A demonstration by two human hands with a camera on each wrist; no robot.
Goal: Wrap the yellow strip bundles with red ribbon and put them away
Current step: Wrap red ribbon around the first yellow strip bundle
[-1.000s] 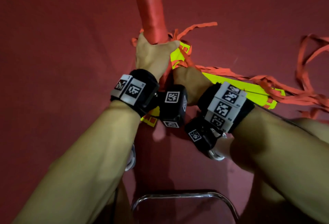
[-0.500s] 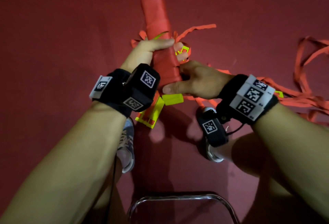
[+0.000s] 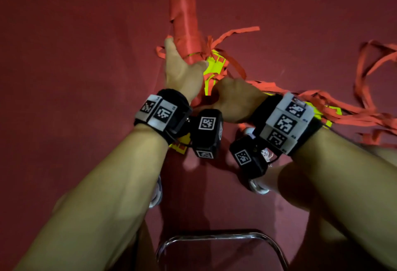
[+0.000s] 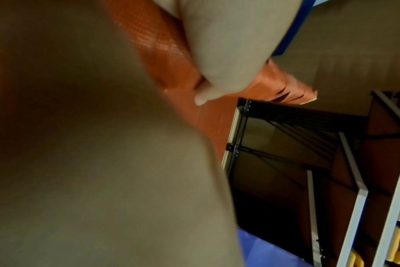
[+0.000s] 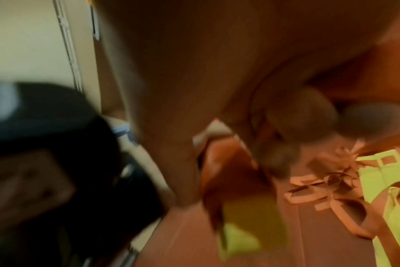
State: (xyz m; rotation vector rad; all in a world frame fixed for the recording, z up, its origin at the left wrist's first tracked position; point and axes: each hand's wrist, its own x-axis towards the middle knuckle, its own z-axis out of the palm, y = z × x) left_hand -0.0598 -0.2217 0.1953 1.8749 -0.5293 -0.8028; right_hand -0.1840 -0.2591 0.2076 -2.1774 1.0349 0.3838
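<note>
Working above the red floor (image 3: 75, 77). Gripping the long wrapped bundle (image 3: 184, 12) mid-length in the left hand (image 3: 182, 75), thumb and fingers round it, for steadiness. Leaving red ribbon (image 3: 322, 103) tangled alongside as supply; fisting the right hand (image 3: 234, 96) just below, probably pinching that ribbon taut, though blurred. Keeping spare yellow strips (image 3: 217, 64) underneath, within reach.

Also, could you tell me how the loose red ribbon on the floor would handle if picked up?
Probably floppy: the ribbon lies in curled, twisted loops on the floor, so it would likely droop and trail. It looks thin and flat, so probably light. Strands cross and overlap, so lifting one might drag others along.
</note>
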